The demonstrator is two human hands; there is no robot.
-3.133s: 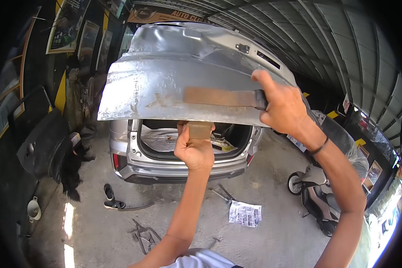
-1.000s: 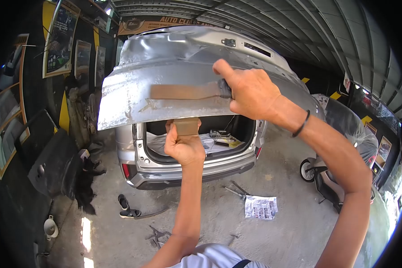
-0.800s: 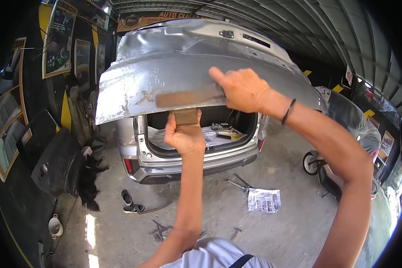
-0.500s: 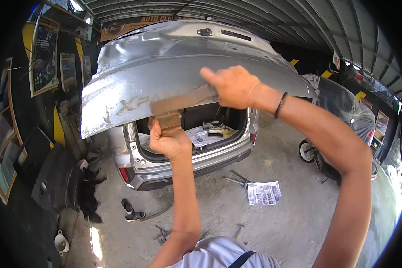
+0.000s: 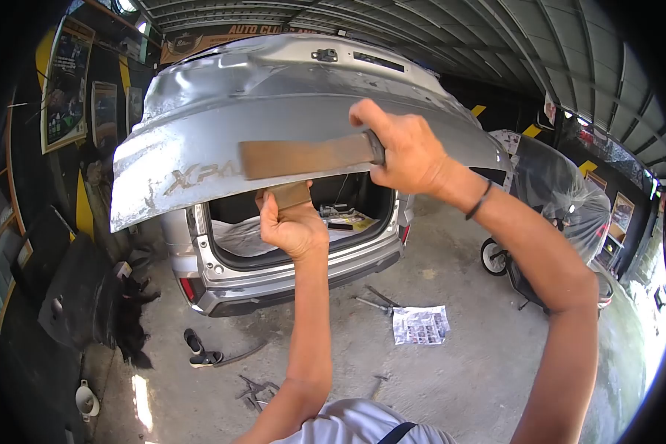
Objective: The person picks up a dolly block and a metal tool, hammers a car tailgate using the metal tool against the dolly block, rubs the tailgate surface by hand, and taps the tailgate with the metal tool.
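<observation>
Tailgate (image 5: 296,112) stretches crosswise ahead of me, the bar (image 5: 307,157) running lengthwise near its lower edge; fingers of my right hand (image 5: 409,154) wrap the bar's handle (image 5: 378,146), those of my left hand (image 5: 297,231), lower down, pinch the block (image 5: 291,196) by that edge.

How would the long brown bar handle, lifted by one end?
The long brown bar is probably stiff: it juts from the right grip without sagging. It likely feels front-heavy, since most of its length lies beyond that grip.
</observation>
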